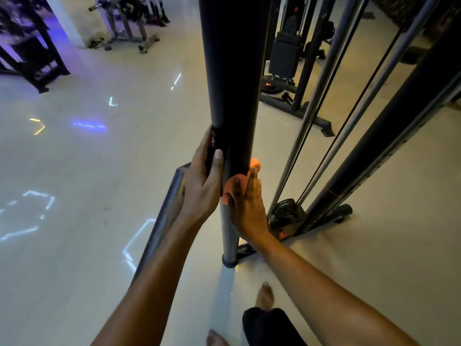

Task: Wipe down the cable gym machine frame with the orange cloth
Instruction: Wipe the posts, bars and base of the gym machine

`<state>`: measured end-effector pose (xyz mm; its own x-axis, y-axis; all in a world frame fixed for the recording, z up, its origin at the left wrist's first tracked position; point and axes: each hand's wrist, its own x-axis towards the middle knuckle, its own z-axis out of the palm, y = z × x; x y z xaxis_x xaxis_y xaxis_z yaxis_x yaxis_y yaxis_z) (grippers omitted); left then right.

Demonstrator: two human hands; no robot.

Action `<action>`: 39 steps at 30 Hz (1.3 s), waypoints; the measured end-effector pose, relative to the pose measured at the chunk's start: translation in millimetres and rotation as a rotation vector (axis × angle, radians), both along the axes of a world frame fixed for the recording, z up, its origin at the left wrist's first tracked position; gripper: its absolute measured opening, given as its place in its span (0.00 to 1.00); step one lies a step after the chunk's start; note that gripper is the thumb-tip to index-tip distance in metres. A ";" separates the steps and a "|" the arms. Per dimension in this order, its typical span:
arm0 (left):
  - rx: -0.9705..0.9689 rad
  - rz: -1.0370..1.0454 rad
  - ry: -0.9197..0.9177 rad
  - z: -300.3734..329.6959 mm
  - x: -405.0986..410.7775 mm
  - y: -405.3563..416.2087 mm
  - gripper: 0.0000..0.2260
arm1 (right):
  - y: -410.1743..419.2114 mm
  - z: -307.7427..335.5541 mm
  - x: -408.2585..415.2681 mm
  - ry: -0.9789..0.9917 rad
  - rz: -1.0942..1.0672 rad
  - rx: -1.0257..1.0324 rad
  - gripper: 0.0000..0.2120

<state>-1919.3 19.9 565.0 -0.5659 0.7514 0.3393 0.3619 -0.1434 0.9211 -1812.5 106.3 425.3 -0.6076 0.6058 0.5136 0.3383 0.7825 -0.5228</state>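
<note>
Two bare feet stood on the pale floor at the bottom of the view, beside a dark trouser leg. Above them, both forearms reached up to the black upright post of the cable machine frame. The left hand gripped the post's left side, fingers curled round behind it and thumb lying up the front. The right hand pressed the orange cloth flat against the post's right side, its fingers straight and held close together. To the right rose guide rods and a slanted frame member. Farther back stood a weight stack and a grey rack.
</note>
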 end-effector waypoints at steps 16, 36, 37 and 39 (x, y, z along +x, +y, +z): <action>-0.063 0.205 0.007 -18.5 39.0 5.1 0.28 | 26.2 27.3 17.2 -0.008 0.169 -0.045 0.47; -0.190 0.608 -0.524 -105.9 80.1 8.7 0.25 | 51.0 -4.9 -1.4 0.138 0.346 -0.018 0.47; -0.183 0.585 -0.580 -108.5 72.4 10.9 0.28 | 50.4 -3.3 -5.8 0.161 0.333 -0.006 0.47; -0.179 0.579 -0.642 -114.0 58.6 17.6 0.35 | 50.4 -13.4 -5.1 0.163 0.328 0.027 0.53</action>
<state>-1860.7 37.5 451.0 -0.9152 0.2993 -0.2698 -0.2617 0.0678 0.9628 -1817.6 156.7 411.9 -0.6765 0.3773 0.6325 -0.0190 0.8496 -0.5271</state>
